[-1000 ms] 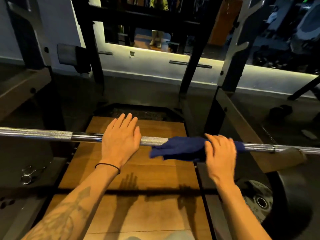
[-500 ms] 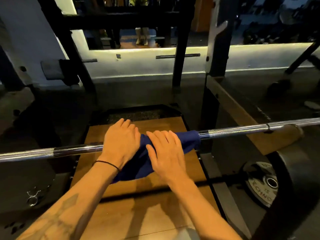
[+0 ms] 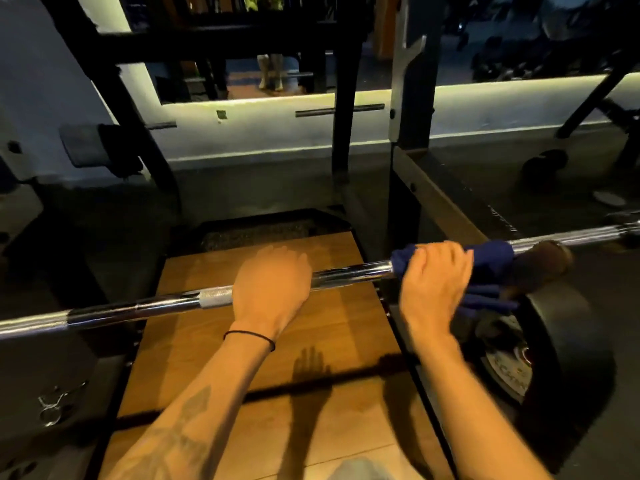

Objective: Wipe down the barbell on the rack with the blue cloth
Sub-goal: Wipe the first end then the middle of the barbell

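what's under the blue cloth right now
The barbell runs under the blue cloth, which is wrapped over it. The right hand grips the cloth around the bar. The stretch of bar beneath the cloth is covered, so its surface cannot be seen.

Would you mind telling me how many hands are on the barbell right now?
2. The left hand rests on the barbell near its middle; the right hand grips the blue cloth around the bar further right.
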